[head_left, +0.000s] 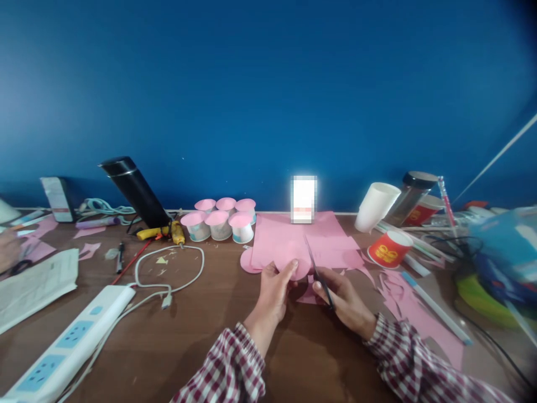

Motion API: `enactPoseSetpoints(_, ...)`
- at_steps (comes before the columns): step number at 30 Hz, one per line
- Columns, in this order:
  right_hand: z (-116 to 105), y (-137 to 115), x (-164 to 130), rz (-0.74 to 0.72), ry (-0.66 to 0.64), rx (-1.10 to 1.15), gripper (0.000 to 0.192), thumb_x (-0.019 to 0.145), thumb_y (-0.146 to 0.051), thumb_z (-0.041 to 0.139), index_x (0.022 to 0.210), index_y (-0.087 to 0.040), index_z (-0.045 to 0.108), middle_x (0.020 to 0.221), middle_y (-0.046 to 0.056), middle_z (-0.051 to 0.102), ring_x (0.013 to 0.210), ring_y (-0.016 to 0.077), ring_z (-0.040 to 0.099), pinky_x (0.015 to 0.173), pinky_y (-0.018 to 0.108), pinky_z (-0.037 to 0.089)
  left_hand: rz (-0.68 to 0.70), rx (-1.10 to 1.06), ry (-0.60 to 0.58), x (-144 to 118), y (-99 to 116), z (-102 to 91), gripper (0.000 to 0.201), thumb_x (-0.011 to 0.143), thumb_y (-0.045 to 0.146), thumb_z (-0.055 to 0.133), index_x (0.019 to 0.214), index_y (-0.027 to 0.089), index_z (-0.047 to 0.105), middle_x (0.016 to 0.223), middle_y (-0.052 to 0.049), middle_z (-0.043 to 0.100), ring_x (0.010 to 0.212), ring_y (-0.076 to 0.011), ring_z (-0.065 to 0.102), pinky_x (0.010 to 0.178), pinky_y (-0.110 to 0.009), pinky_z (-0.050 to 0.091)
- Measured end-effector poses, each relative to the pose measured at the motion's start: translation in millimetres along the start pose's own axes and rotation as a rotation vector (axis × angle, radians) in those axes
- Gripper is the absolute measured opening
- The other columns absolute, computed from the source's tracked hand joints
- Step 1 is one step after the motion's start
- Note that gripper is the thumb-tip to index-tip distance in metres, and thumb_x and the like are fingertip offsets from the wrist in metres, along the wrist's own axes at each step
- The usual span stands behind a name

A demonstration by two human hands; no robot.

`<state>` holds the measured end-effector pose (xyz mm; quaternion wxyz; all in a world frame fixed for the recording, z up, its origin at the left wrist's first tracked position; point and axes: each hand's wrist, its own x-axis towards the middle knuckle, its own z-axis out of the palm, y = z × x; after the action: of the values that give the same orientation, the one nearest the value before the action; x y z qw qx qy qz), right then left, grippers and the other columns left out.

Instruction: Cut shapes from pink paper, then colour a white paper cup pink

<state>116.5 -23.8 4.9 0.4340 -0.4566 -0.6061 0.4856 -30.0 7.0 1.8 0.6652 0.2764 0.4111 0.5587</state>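
Head view: we take the pink paper sheet [293, 240] lying at the middle of the brown wooden tabletop [176, 336] as our landmark. Far to its left lie a white power strip with blue sockets [62, 347] and a looped white cable [168, 274]. Nearer, still to its left, a black cylindrical flask [136, 193] leans above a yellow glue gun [165, 231]. Just left of the sheet stands a cluster of small white cups capped with pink paper [222, 219]. At the sheet's near edge our left hand [274, 291] pinches a rounded pink paper cutout [298, 268] between thumb and fingers. Just beside it, our right hand [346, 302] is closed around dark scissors [319, 274], blades pointing up into the cutout. Right of the sheet sit a red paper cup [390, 248] and a tipped white paper cup [376, 206].
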Motion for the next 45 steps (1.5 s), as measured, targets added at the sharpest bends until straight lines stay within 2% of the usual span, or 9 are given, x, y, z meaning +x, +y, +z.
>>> enactPoseSetpoints(9,0.1,0.1,-0.5,0.027,0.009,0.046,0.039,0.082,-0.043,0.059,0.108,-0.015,0.059,0.076,0.002,0.057,0.064,0.0109,0.049,0.055,0.021,0.042,-0.003,-0.008,0.004,0.9,0.1,-0.1,0.035,0.058,0.038,0.077,0.073,0.013,0.059,0.058,0.001,0.059,0.048,-0.0079,0.05,0.047,-0.021,0.038)
enactPoseSetpoints(18,0.4,-2.0,-0.9,0.004,-0.027,0.046,0.031,0.084,-0.041,0.057,0.099,-0.015,0.061,0.069,0.0,0.051,0.058,0.0096,0.043,0.051,0.021,0.037,-0.008,0.005,-0.014,-0.1,-1.0,-0.6,0.034,0.061,0.04,0.075,0.074,0.012,0.059,0.059,0.0,0.059,0.049,-0.0088,0.052,0.047,-0.021,0.04)
enactPoseSetpoints(24,1.4,-2.3,-0.8,0.033,-0.001,0.081,0.035,0.083,-0.043,0.058,0.102,-0.014,0.058,0.069,-0.001,0.048,0.057,0.0089,0.04,0.05,0.021,0.036,-0.005,0.004,-0.027,0.9,-2.2,-1.3,0.035,0.061,0.039,0.076,0.077,0.011,0.06,0.061,-0.001,0.06,0.049,-0.0085,0.051,0.047,-0.021,0.039)
enactPoseSetpoints(29,2.1,-4.9,-0.6,0.032,-0.006,0.073,0.037,0.081,-0.046,0.058,0.1,-0.014,0.06,0.064,-0.002,0.046,0.055,0.009,0.039,0.047,0.021,0.034,0.008,0.01,-0.049,3.2,-6.0,-3.1,0.037,0.063,0.04,0.074,0.083,0.011,0.063,0.065,-0.004,0.064,0.053,-0.0116,0.056,0.049,-0.022,0.04)
enactPoseSetpoints(45,1.1,-3.4,-1.4,0.013,-0.016,0.042,0.035,0.082,-0.044,0.058,0.099,-0.015,0.063,0.063,-0.001,0.049,0.055,0.0098,0.043,0.048,0.02,0.037,0.009,0.023,-0.032,2.0,-2.4,-1.1,0.038,0.06,0.041,0.076,0.077,0.011,0.062,0.061,-0.002,0.061,0.049,-0.0086,0.051,0.047,-0.021,0.038)
